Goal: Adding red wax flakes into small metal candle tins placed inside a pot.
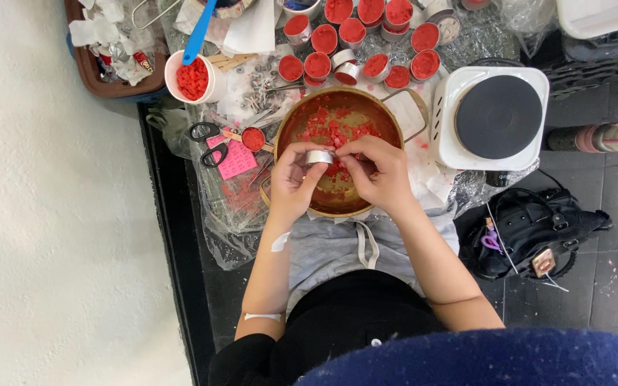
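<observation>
Both hands meet over the round pan point(302, 125) of red wax bits. The left hand point(291, 179) and right hand point(379, 170) pinch a small metal cup point(319, 156) between their fingertips, at the pan's centre. Filled red cups point(355, 43) cluster at twelve o'clock, a hot plate point(498, 116) at three, scissors point(207, 141) at nine.

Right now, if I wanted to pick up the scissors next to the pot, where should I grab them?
Probably by the black handle loops of the scissors, coming from above. They lie flat on the plastic sheet, loops at the open left side, while the blades run right toward the pot, among clutter.
</observation>
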